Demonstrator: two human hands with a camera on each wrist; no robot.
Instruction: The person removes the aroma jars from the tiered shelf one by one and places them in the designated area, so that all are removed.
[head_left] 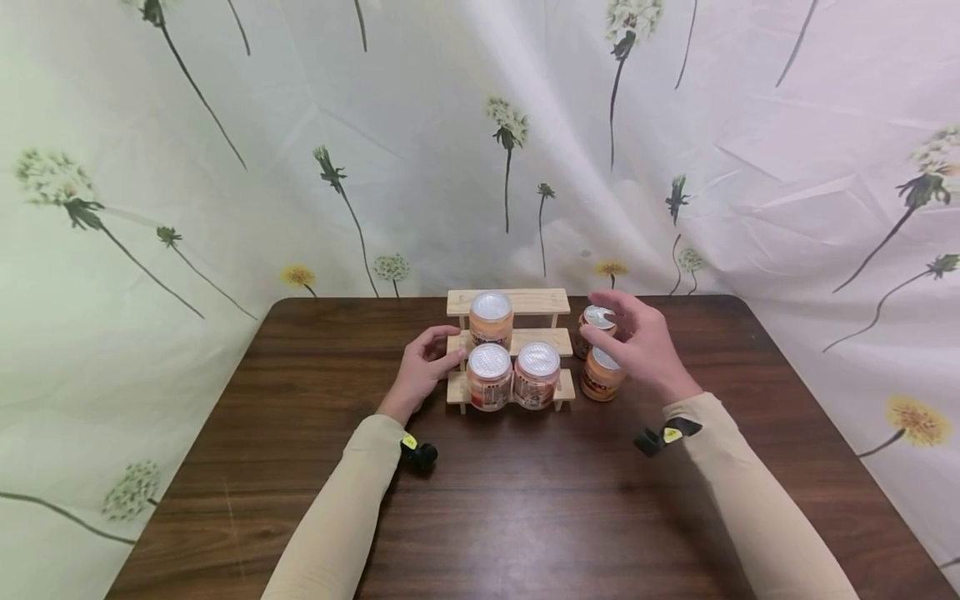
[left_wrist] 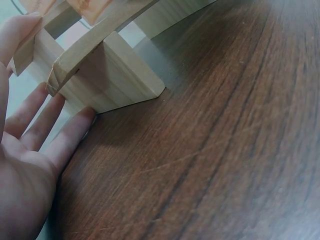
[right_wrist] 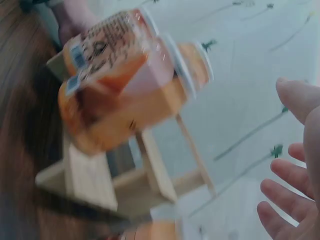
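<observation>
On the table (head_left: 480, 500), the right hand (head_left: 640, 340) partly hides 2 jars (head_left: 601, 383).

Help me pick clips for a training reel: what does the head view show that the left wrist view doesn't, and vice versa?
Only head: the right hand, two jars to the right of the rack, and printed flowers.

Only left wrist: the palm of the left hand and the broad face of the rack's side panel.

Both: the left hand at the rack's left end, the table, and jars on the rack, mostly cut off in the left wrist view.
</observation>
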